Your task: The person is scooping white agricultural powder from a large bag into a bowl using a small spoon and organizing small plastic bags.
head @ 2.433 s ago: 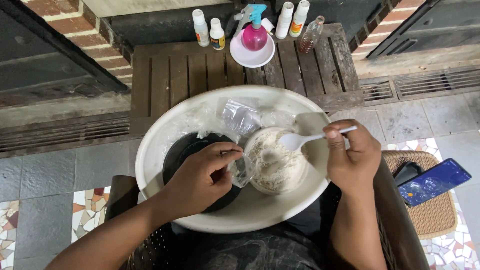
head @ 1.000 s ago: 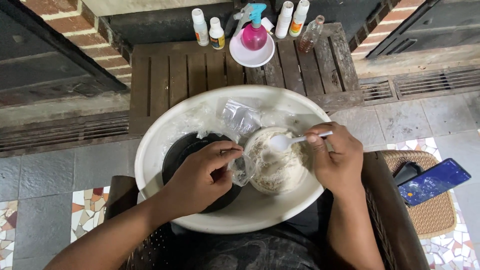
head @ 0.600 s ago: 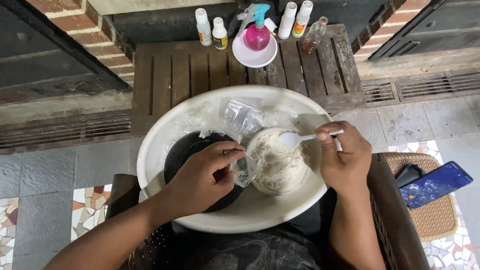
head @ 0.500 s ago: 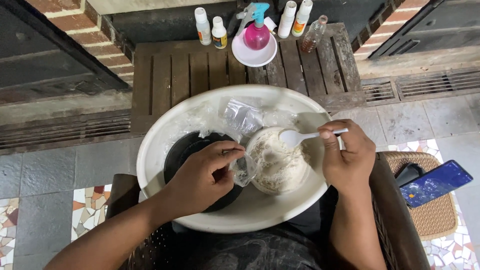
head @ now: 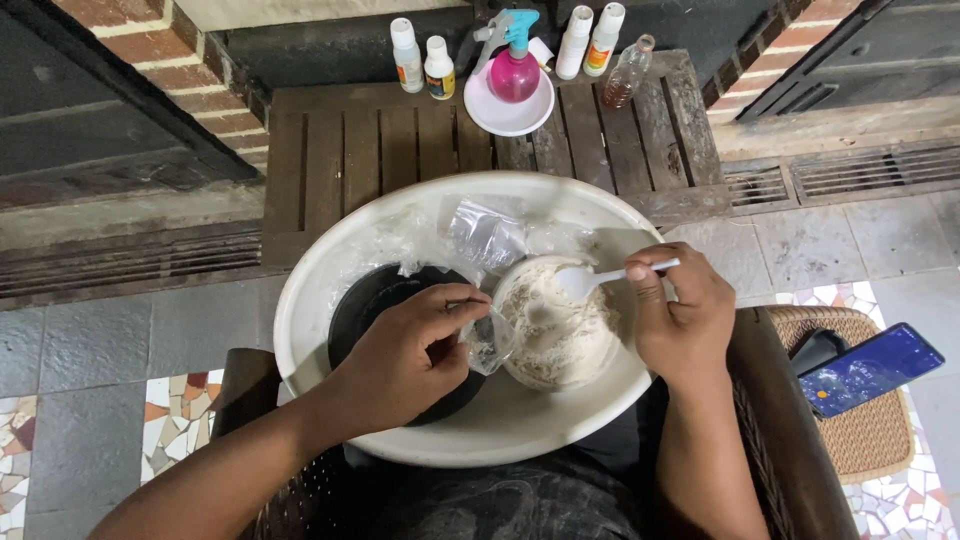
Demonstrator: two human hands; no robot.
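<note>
My right hand (head: pixel 680 325) has its grip clamped on the white spoon (head: pixel 600 280) just above the powder bowl (head: pixel 555 325), my left hand (head: pixel 410 355) pinches the clear bag (head: pixel 490 340) beside it, so I'd scoop shallow and keep the bag's mouth steady.

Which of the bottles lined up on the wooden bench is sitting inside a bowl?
The pink spray bottle with the blue trigger; it alone stands inside the small white bowl. The others stand directly on the bench.

Home patio, brick wall (head: pixel 110 25), tiled floor (head: pixel 60 350)
</note>
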